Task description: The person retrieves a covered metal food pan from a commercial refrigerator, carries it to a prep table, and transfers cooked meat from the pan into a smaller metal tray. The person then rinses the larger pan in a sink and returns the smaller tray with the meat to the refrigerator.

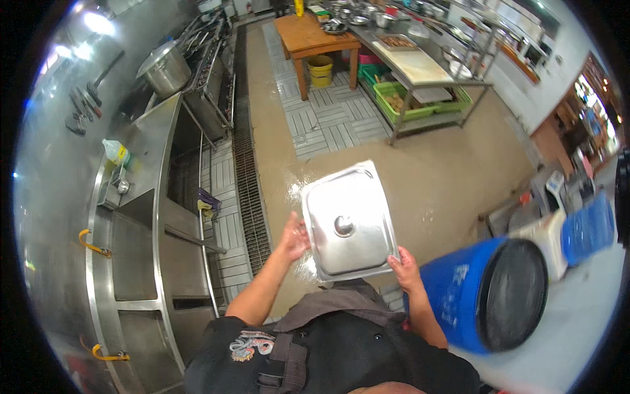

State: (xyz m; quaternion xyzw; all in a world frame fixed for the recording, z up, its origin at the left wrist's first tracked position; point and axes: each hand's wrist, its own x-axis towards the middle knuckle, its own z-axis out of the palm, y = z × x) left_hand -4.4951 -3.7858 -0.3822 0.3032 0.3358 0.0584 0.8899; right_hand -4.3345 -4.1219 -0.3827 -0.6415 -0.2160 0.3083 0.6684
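Observation:
A rectangular stainless-steel food-pan lid [352,197] with a central knob handle [344,226] is held in front of my body, above the floor. My right hand [406,270] grips its near right corner, thumb on top. At the lid's left edge is my left hand [295,239], fingers pointing up and away from me. Part of that hand seems to lie behind the rim, and whether it grips the lid or only rests against it is unclear. Whether a pan sits under the lid is hidden.
A steel sink counter [162,147] with yellow-handled taps runs along my left, beside a floor drain grate [248,182]. On my right stands a blue drum [455,290] with a black lid. Ahead are a wooden table [315,37] and a steel worktable [408,64]. The floor [418,182] looks wet.

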